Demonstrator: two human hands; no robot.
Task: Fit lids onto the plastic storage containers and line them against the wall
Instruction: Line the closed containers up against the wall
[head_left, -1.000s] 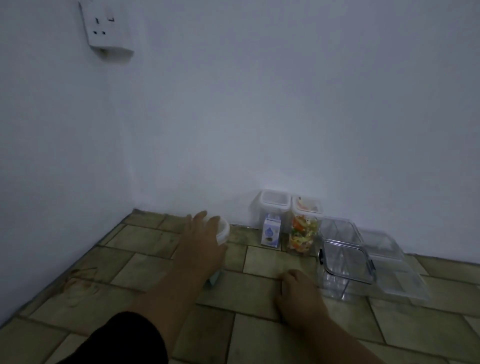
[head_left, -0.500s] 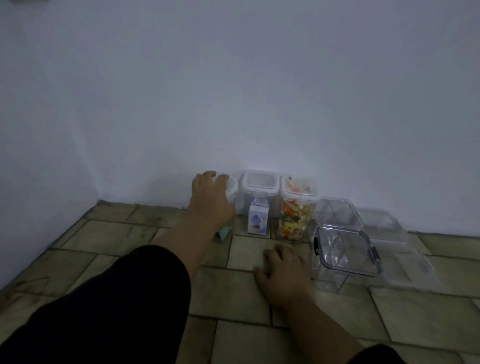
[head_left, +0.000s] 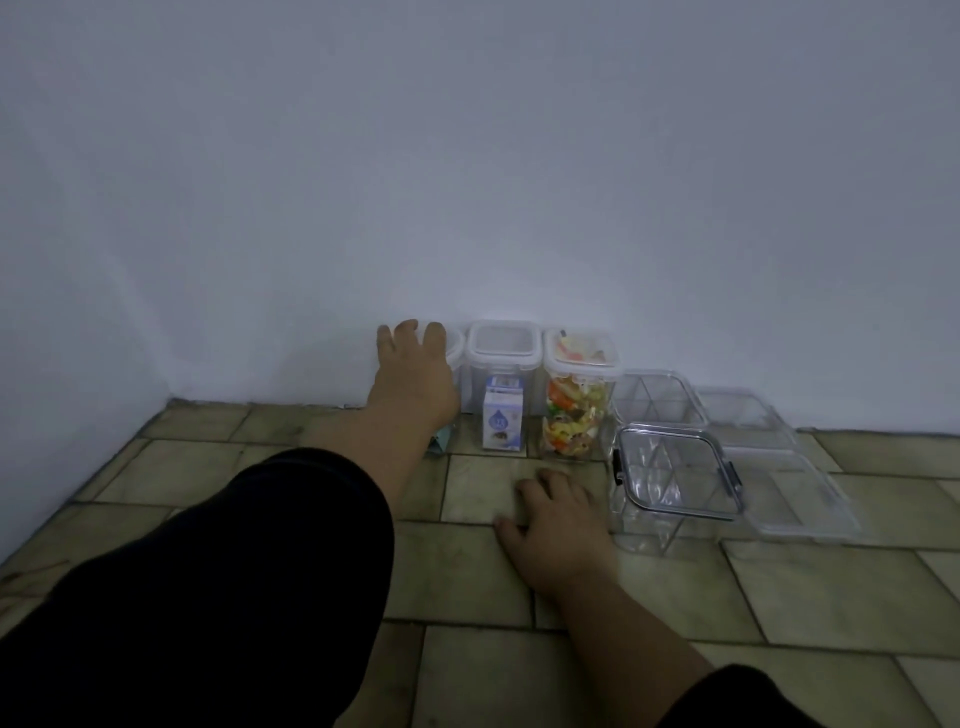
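Head view: right hand (head_left: 558, 525) lies flat, fingers spread, on the near floor (head_left: 779, 587), while left hand (head_left: 413, 379) grips the lidded container (head_left: 452, 345) at the floor's far edge against the wall (head_left: 467, 182), where a careless shove could tip it into its neighbour (head_left: 501, 395).

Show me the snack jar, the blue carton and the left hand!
snack jar (head_left: 574, 421): head view, middle of its clear front.
blue carton (head_left: 502, 423): head view, its front face.
left hand (head_left: 415, 384): head view, back of the hand.
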